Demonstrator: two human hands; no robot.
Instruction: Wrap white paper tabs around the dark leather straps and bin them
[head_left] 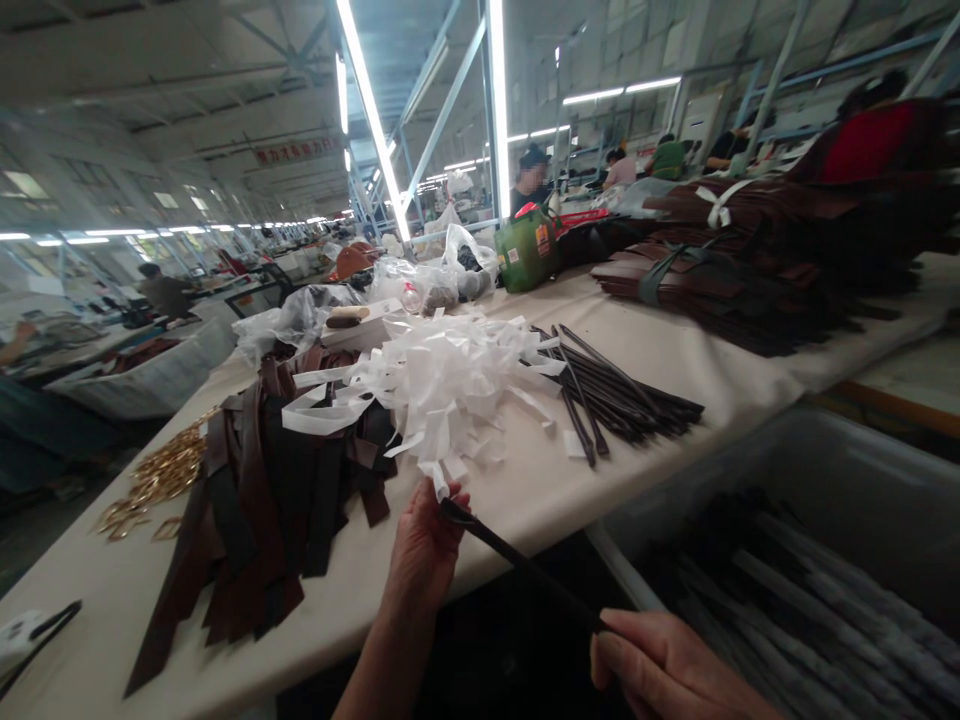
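Observation:
A long dark strap slants between my hands over the table's front edge. My left hand is closed around its upper end, where a small white strip also sticks up. The strap's lower end is pinched in my right hand, at the bottom right. Just beyond my left hand lies a heap of white strips. Several dark finished straps lie to the right of that heap. Flat brown and black leather strips are piled to its left.
Gold metal rings are scattered at the left of the table. A green container and plastic bags stand behind. Tied leather bundles lie at the right, above a bin. People sit farther back.

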